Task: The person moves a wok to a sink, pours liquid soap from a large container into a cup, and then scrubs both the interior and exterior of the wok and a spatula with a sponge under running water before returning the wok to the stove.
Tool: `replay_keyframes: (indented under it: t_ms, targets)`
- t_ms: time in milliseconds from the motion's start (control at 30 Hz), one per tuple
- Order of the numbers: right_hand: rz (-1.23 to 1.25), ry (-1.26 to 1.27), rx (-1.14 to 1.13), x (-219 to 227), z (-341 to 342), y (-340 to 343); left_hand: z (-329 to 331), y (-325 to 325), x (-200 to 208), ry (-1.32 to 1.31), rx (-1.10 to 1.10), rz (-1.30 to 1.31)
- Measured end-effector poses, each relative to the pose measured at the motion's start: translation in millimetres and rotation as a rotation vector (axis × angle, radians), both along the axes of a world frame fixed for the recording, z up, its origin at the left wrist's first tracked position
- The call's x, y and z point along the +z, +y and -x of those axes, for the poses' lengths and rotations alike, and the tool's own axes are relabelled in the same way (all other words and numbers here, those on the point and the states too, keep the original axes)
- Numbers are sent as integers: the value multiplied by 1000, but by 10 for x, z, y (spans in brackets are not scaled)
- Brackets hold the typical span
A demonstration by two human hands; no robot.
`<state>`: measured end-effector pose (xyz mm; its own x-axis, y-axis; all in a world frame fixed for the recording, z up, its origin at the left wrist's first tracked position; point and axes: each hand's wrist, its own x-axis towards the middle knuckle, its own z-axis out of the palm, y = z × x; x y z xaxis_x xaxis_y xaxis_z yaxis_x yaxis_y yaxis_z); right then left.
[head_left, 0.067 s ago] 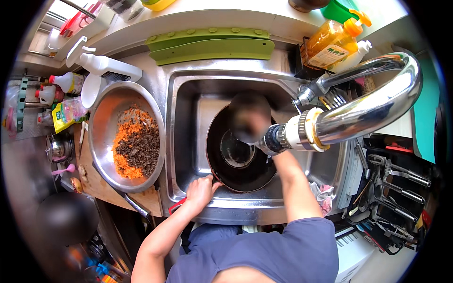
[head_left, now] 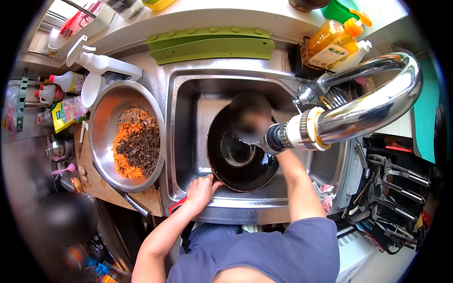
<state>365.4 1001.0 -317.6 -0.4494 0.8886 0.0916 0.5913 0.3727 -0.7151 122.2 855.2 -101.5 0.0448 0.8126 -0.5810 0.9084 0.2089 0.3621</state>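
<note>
A dark round frying pan (head_left: 245, 177) rests in the steel sink (head_left: 186, 141), with a wet shine inside it. My left hand (head_left: 200, 192) is closed round the handle where it meets the near rim; a bit of red handle (head_left: 176, 206) shows below my wrist. From the right, my right forearm (head_left: 299, 188) reaches over the pan. The tap head and a blurred patch hide most of my right hand (head_left: 282, 158), so its fingers and anything in them do not show. The chrome tap (head_left: 373, 118) arches over the pan's right side.
Left of the sink stands a steel bowl (head_left: 101, 118) of orange shreds and dark chopped bits, partly over a wooden board (head_left: 96, 188). White bottles stand behind it. A green strip (head_left: 212, 52) lines the back edge. An orange pump bottle (head_left: 330, 45) and hanging utensils (head_left: 391, 188) are at right.
My right forearm has shifted slightly to the right. My left hand stays on the pan's handle, and the pan has barely moved.
</note>
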Motion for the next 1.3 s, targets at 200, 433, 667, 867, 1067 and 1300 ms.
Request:
replay_keyframes:
  t_ms: [200,433,667,867,1067,1300]
  targets:
    - [407,-273,112,762,138,-975,18,-20,-30,-6,-15,-15]
    - [-297,-113,-72,295,841,-45,-40,-22,12,30,-27,-32]
    - [188,-276,50,602,296,-868,2,-33,-35,7,7,-8]
    - [-371,-217,338,366,738,158,-10,-15,-11,16,-14,-56]
    - [29,-259,102,-56,-470,98,5,-50,-34,-4,-7,-79]
    - [653,-293,78,1073,400,-1313,24,-34,-53,-42,17,-26]
